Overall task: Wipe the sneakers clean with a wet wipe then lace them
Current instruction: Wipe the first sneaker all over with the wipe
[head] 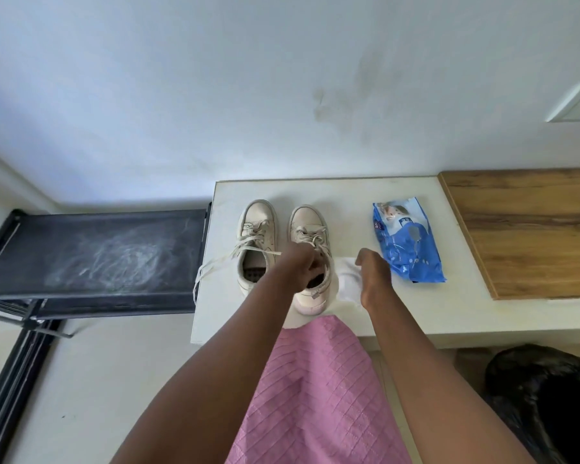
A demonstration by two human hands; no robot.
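Note:
Two cream sneakers stand side by side on a white table (pixel 416 306), toes pointing away from me. The left sneaker (pixel 257 242) has loose laces trailing over the table's left edge. My left hand (pixel 297 267) is curled over the opening of the right sneaker (pixel 310 229) and grips its collar. Beside that shoe's outer side, my right hand (pixel 374 279) holds a white wet wipe (pixel 348 279). A blue pack of wet wipes (pixel 407 241) lies to the right of the shoes.
A black shoe rack with a dusty fabric shelf (pixel 94 259) stands left of the table. A wooden board (pixel 529 229) covers the table's right end. A black plastic bag (pixel 543 403) sits on the floor at the lower right. A white wall rises behind.

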